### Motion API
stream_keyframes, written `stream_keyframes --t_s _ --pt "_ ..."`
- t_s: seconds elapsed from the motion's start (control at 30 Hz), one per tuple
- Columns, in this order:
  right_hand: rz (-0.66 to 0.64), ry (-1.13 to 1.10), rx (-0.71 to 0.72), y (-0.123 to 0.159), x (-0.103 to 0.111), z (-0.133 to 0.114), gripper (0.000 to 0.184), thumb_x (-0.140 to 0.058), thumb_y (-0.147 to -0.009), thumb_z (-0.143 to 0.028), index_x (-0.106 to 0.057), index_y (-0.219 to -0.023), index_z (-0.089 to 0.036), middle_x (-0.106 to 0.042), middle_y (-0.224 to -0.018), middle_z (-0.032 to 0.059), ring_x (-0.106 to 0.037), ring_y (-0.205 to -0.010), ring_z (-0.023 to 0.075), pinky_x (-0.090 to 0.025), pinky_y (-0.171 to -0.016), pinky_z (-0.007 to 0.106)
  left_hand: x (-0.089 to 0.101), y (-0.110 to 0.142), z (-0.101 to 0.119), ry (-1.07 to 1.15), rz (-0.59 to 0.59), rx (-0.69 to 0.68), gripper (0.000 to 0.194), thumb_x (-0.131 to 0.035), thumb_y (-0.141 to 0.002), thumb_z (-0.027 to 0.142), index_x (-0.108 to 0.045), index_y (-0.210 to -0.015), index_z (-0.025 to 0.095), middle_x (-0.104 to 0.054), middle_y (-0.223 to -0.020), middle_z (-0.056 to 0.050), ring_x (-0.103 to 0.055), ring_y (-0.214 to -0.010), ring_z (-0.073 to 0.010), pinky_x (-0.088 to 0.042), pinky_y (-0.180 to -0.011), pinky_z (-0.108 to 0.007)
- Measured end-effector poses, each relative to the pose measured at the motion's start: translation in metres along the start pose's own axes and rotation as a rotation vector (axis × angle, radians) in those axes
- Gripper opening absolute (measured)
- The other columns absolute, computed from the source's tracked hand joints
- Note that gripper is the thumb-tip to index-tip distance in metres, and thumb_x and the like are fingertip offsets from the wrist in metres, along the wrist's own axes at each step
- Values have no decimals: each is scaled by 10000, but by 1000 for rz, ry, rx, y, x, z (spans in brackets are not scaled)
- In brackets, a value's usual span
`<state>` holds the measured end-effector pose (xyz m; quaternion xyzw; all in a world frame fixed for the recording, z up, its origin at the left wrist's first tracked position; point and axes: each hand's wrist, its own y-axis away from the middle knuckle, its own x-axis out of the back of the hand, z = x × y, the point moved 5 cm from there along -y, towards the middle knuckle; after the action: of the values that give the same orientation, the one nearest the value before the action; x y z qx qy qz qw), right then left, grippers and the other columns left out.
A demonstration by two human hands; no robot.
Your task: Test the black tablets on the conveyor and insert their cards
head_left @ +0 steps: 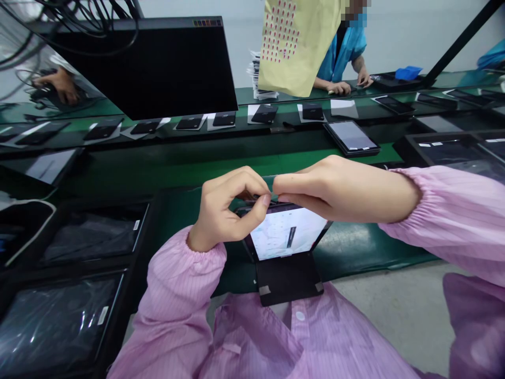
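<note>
A tablet point(290, 231) with a lit, pale screen stands tilted in front of me. A black flap point(290, 279) with two grey patches spreads out from its lower edge toward my body. Over the tablet's upper left edge, my left hand point(232, 205) is closed, thumb and forefinger pinched together. My right hand point(331, 187) meets it from the right, its fingers also pressed together just above the top edge. Something thin and dark shows between the fingertips, too small to name. The hands hide most of the tablet's top edge.
Black trays with film-wrapped panels point(59, 316) lie at left. A tablet stack point(351, 138) sits beyond my right hand. Several dark devices line the far conveyor point(177, 138). A large monitor point(158, 68) and a yellow sheet point(295, 47) hang ahead. A co-worker's hands point(341, 88) work opposite.
</note>
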<state>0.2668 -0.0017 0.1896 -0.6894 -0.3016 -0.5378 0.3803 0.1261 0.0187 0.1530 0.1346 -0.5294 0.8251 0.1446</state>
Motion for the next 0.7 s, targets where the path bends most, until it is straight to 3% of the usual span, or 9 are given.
stream_keyframes --t_s 0.4,0.57,0.67,0.7 --pt "-8 -35 -47 1 -3 3 156 -391 -992 -231 -525 -923 -194 -503 -630 -44 -403 -513 82 -235 -523 242 0 0 -1 0 1 5 114 -627 -784 104 -578 -722 186 -643 -695 -10 -573 -588 -100 -407 -452 -210" --pt "9 -101 -73 -2 7 6 83 -487 -955 -260 -509 -918 -189 -532 -645 -52 -440 -520 79 -286 -515 226 2 0 -1 24 -6 31 92 -640 -790 125 -606 -721 175 -673 -733 -26 -609 -624 -113 -425 -465 -207" --pt "182 -79 -186 15 17 10 169 -432 -971 -290 -532 -873 -196 -611 -746 1 -542 -614 108 -378 -580 247 2 4 -12 178 16 127 47 -654 -820 210 -679 -832 173 -709 -866 -51 -639 -655 -116 -477 -508 -208" --pt "305 -89 -285 28 17 14 232 -380 -987 -321 -538 -864 -202 -650 -838 36 -601 -724 142 -426 -656 279 0 8 -20 291 15 196 157 -634 -852 299 -700 -923 177 -720 -941 -68 -658 -677 -125 -506 -534 -219"
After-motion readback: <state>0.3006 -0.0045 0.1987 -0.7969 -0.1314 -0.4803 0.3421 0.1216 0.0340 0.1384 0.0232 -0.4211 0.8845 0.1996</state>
